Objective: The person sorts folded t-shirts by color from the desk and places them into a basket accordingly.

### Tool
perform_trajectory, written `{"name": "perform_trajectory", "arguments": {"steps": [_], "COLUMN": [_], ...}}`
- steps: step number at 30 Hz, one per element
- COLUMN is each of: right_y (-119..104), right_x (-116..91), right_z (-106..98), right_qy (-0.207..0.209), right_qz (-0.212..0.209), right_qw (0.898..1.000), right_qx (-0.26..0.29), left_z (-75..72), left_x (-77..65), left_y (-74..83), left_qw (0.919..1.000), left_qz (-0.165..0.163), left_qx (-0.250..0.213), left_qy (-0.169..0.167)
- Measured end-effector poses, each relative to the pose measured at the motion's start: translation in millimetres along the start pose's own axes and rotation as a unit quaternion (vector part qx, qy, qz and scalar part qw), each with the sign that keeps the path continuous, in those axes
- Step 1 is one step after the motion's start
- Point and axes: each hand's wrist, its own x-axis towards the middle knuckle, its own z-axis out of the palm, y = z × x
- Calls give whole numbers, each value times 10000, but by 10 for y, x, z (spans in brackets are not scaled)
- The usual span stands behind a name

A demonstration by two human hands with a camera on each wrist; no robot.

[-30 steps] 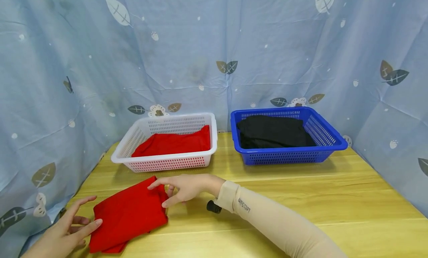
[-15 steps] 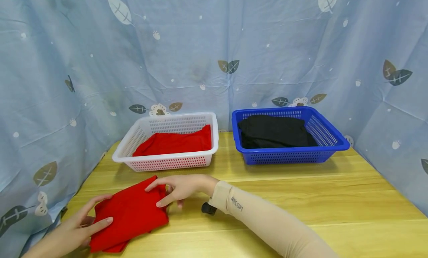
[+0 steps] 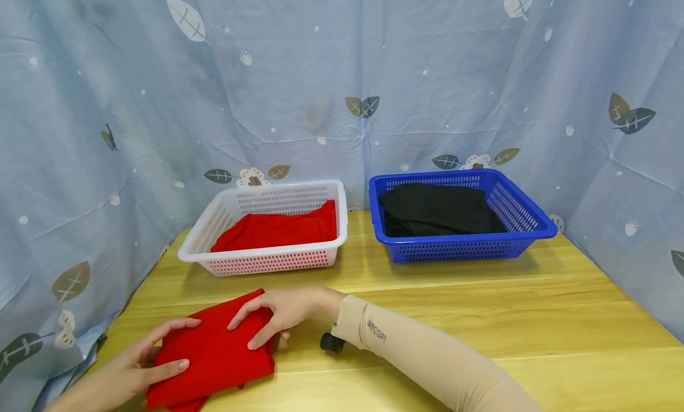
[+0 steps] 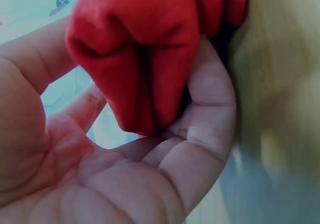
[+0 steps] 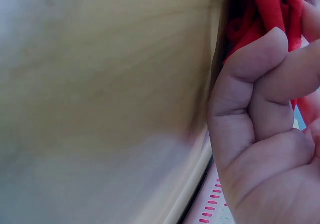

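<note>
A folded red cloth (image 3: 216,352) lies at the front left in the head view. My left hand (image 3: 140,364) grips its left edge, thumb on top. The left wrist view has the thick folds of the cloth (image 4: 140,49) between thumb and fingers, with fingers curled beneath. At the opposite edge my right hand (image 3: 291,314) holds the cloth, thumb and index finger over the top. In the right wrist view the other fingers (image 5: 240,92) curl in at the cloth's edge, low over the table. The fingertips under the cloth are partly hidden.
Behind the cloth stands a white basket (image 3: 272,254) with red cloth (image 3: 278,228) inside. To its right, a blue basket (image 3: 459,240) holds black cloth (image 3: 435,210). A patterned blue curtain (image 3: 315,73) surrounds the wooden table (image 3: 481,305) at the back and sides.
My left hand has moved right onto the cloth and taken hold of its left edge. The red cloth has shifted slightly right and nearer. Both baskets stay put.
</note>
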Motion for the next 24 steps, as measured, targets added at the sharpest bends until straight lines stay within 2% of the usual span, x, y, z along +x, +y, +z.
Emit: {"name": "perform_trajectory", "arguments": {"steps": [5, 10, 17, 24], "right_y": [58, 106, 133, 121], "right_x": [-27, -102, -203, -267], "right_z": [-9, -24, -64, -101], "right_qy": [-18, -53, -50, 49], "right_qz": [-14, -17, -58, -109], "right_qw": [10000, 10000, 10000, 9996], "right_qx": [7, 10, 18, -250], "left_z": [1, 19, 89, 101], "left_x": [27, 42, 74, 74], "left_y": [-22, -33, 56, 141], "left_qw": [9986, 9958, 9930, 9928], "left_qz": [-91, 81, 25, 220], "left_qx": [-320, -517, -907, -853], "left_qy": [-409, -753, -758, -810]}}
